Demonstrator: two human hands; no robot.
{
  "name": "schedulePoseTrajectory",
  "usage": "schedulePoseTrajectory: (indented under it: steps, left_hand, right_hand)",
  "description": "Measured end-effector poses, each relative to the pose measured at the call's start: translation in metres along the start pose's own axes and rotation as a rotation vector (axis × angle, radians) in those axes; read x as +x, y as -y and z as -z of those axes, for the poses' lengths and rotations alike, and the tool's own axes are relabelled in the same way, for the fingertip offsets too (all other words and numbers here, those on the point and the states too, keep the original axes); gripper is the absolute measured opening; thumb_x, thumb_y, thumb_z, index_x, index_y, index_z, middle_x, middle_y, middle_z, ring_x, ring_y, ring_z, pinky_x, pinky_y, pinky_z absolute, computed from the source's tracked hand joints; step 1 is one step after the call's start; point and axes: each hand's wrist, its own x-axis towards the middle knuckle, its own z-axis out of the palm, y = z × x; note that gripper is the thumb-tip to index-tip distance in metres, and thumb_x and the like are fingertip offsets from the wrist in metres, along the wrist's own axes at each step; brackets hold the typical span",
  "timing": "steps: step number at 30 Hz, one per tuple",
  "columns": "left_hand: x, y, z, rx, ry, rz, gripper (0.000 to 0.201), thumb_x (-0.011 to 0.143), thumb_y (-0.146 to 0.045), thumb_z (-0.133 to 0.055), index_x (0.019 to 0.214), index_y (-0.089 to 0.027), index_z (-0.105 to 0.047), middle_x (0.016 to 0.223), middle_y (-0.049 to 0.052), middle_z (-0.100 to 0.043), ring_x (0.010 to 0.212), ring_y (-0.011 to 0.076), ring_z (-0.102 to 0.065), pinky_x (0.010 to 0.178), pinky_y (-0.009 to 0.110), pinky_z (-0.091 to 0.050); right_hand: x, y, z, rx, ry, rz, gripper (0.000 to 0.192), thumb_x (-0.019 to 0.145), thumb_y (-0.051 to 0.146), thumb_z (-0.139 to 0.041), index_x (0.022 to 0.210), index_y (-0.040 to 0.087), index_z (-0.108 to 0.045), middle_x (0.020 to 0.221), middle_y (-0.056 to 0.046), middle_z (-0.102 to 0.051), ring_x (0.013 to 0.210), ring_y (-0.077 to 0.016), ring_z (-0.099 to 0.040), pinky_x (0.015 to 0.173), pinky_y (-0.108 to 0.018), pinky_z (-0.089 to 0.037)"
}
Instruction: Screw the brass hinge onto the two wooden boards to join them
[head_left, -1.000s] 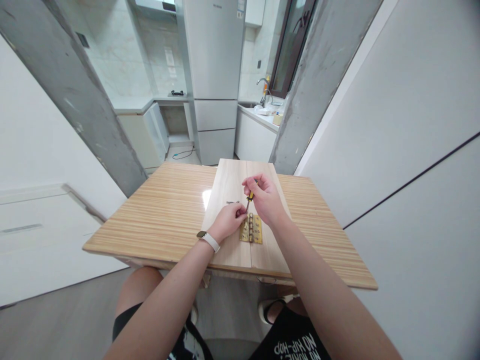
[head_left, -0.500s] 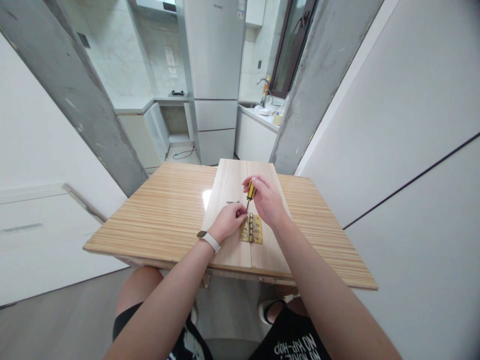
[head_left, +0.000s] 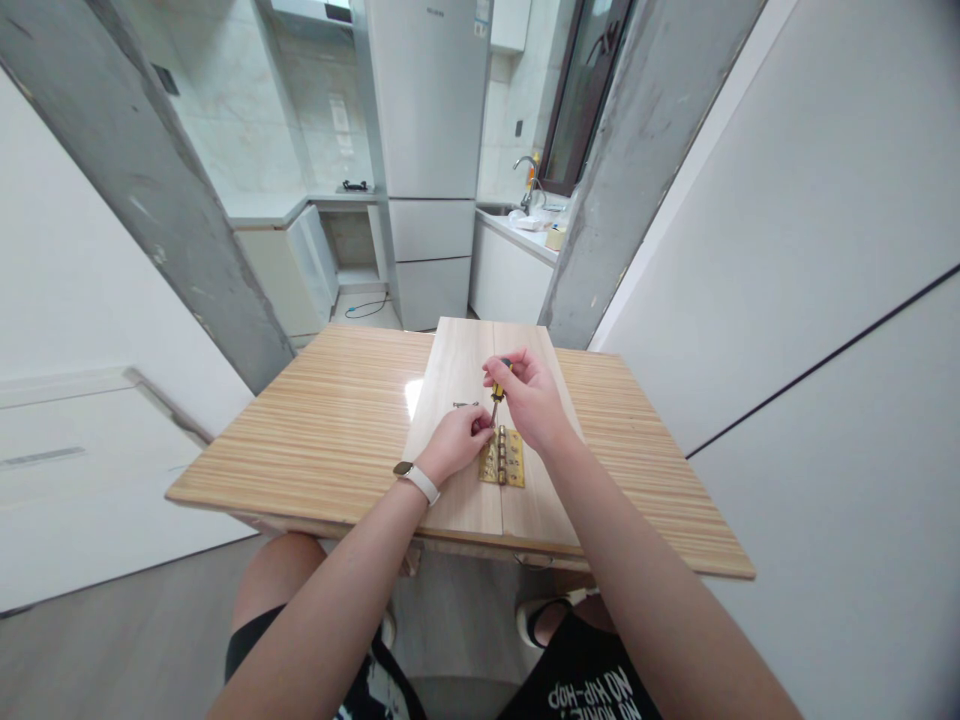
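A screwdriver [head_left: 497, 391] with a yellow and black handle is gripped by my right hand [head_left: 534, 398], its shaft pointing down toward the far left corner of a brass hinge [head_left: 514, 462]. The hinge lies opened flat across the seam between two pale wooden boards [head_left: 459, 352]. My left hand [head_left: 456, 440] is closed in a pinch at the hinge's left leaf, beside the screwdriver's tip. Its fingertips hide what they hold and where the tip meets. Several small screws [head_left: 466, 404] lie on the left board, just beyond my left hand.
The boards rest on a wood-grain table [head_left: 315, 430], whose front edge [head_left: 337, 522] is close to my knees. A grey refrigerator [head_left: 427, 120] stands beyond it. White panels [head_left: 810, 250] flank the table, and a sink counter [head_left: 517, 235] is at the back right.
The fingers of my right hand have shifted around the screwdriver handle, covering more of its top. My left hand, the hinge and the boards stay where they were.
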Motion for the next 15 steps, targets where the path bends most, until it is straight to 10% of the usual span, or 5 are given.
schedulePoseTrajectory:
  steps: [15]
  left_hand:
    - [0.0,0.0,0.0,0.014,-0.007,-0.005,0.012,0.087,-0.013,-0.068,0.078,-0.018,-0.062,0.075,-0.001,-0.062,0.071,0.0151,-0.054,0.067,0.028,-0.037]
  right_hand:
    - [0.001,0.007,0.001,0.101,0.091,-0.037,0.019,0.092,0.038,-0.066,0.093,0.022,-0.076,0.092,-0.005,-0.07,0.078,-0.0179,-0.059,0.076,-0.034,-0.048]
